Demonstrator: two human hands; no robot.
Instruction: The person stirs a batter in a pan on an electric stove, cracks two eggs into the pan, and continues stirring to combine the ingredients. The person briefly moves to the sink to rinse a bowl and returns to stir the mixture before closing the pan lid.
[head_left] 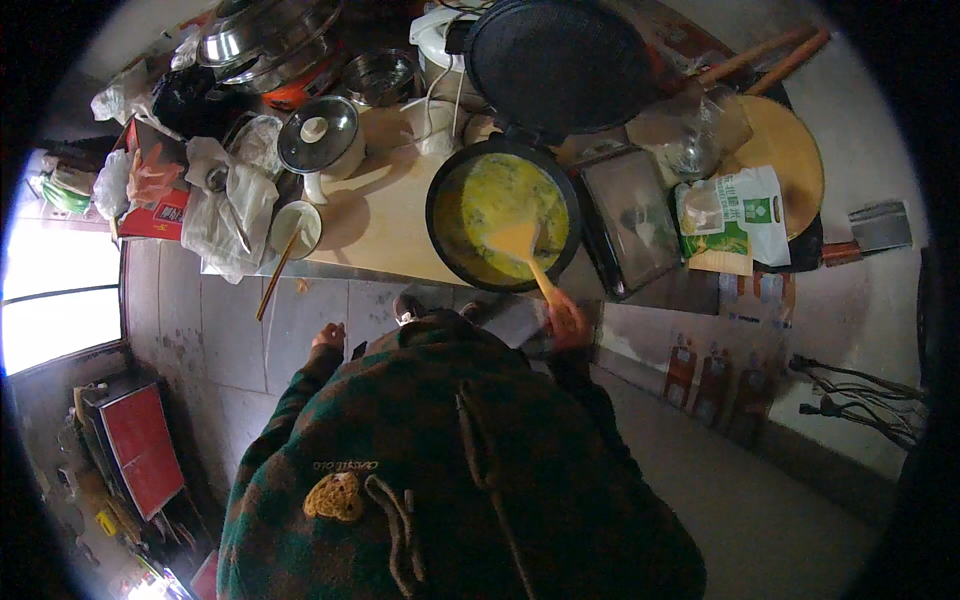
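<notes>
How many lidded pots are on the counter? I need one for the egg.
2: a small pot with a glass lid left of the egg pan, and a large steel pot behind it. Clutter may hide others.

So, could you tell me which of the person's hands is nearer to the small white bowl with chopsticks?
Left. The left hand hangs free below the bowl, apart from it. The right hand grips the yellow spatula in the pan, farther off.

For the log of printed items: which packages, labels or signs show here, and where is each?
White and green bag: flat pouch, right of the dark tray, against the round wooden board.
Red carton: left end of the counter, under crumpled plastic bags.
No screens visible.
</notes>
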